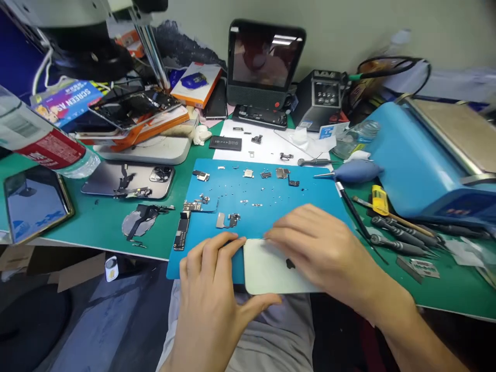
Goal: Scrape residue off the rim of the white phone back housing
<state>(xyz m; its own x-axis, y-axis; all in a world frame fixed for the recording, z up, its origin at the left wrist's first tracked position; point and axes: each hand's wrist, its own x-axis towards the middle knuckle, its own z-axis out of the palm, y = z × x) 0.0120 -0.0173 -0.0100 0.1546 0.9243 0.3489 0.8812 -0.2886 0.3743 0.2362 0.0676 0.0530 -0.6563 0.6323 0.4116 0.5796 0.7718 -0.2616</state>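
White phone: lies face down, the pale back [267, 266] upward, at the near edge of the blue mat [329, 195], its near side reaching past that edge above the person's lap; the right end is hidden.
Left hand [211, 281]: fingers spread wide about the phone's left end, the index tip at the far corner, the thumb along the near edge; whether they press on it, I cannot tell.
Right hand [323, 245]: arched over the back, partly covering the dark logo [290, 264], fingers bunched with their tips at the far edge; whether anything is pinched there, I cannot tell.
Step in hand: close handling of the phone at its far edge, it seems, with the left hand steadying.
Next move: would call for an even hold, since part of the phone overhangs, and for keeping knuckles off the loose parts.
Mat parts: tiny screws [262, 189] scattered beyond the hands, a circuit board [181, 232] at the left edge.
Behind the mat: a black battery [225, 143] on white paper [267, 151], then a screen [267, 57] on its stand.
Desk sides: on the green desk [91, 222], a second phone back [101, 178] left; a blue air blower [358, 171] and screwdrivers [399, 235] right.
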